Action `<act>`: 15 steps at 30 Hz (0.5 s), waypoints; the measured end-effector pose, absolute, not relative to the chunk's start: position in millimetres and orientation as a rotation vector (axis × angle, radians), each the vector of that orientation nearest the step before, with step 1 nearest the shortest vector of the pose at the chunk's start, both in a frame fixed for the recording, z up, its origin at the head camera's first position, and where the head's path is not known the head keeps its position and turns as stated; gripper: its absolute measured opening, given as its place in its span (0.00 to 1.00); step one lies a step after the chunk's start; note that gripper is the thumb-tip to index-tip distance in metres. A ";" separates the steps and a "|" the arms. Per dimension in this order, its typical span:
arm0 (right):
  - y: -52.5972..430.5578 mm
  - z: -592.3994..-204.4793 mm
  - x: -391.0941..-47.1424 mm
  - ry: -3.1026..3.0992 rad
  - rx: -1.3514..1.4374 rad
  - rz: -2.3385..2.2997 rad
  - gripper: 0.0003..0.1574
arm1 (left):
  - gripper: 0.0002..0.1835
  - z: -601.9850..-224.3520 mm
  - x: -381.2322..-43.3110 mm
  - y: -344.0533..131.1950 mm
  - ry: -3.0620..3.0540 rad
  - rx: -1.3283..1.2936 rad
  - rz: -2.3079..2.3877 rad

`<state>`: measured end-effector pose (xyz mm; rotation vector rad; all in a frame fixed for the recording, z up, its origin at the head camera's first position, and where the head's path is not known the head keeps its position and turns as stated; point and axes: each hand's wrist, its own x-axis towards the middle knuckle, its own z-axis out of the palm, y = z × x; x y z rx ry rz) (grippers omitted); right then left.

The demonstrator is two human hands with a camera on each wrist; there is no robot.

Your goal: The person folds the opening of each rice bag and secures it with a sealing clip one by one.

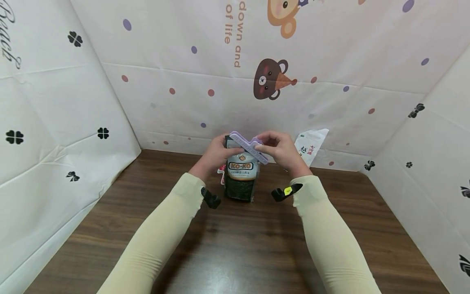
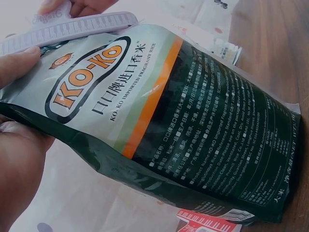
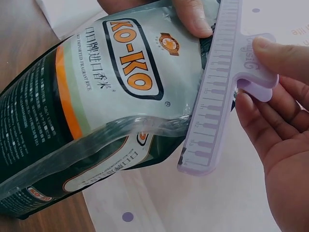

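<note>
A dark green and silver KO-KO rice bag (image 1: 240, 185) stands on the brown table. My left hand (image 1: 217, 154) grips it near the top left, with the thumb on the front and the fingers behind. A lilac bag clip (image 3: 212, 92), patterned with piano keys, lies slanted across the bag's top edge. The clip's two handle tabs (image 3: 263, 72) are pinched between the thumb and fingers of my right hand (image 1: 280, 149). In the left wrist view the left thumb (image 2: 19, 65) rests close beside the clip bar, over the silver part of the bag.
Behind my right hand, a white packet (image 1: 315, 139) with red and dark characters leans against the back cloth. A red and white piece (image 2: 207, 221) shows behind the bag. Printed white cloth walls (image 1: 205, 106) enclose the table (image 1: 235, 253) at the back and sides.
</note>
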<state>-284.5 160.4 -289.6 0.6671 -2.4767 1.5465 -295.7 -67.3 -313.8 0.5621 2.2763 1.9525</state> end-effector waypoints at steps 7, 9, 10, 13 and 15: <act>162.9 -293.3 -286.3 -2.473 0.665 1.580 0.22 | 0.19 -314.8 -296.6 -67.7 2.280 0.592 1.963; 163.6 -293.8 -286.4 -2.479 0.654 1.581 0.22 | 0.21 -317.4 -297.5 -68.6 2.307 0.580 1.950; 163.8 -293.9 -286.2 -2.482 0.646 1.582 0.23 | 0.23 -318.9 -297.4 -69.3 2.324 0.565 1.939; 164.2 -293.6 -285.8 -2.491 0.627 1.580 0.24 | 0.27 -323.8 -296.8 -71.5 2.349 0.549 1.926; 164.3 -293.6 -286.1 -2.492 0.619 1.581 0.24 | 0.29 -326.6 -296.1 -73.2 2.352 0.543 1.920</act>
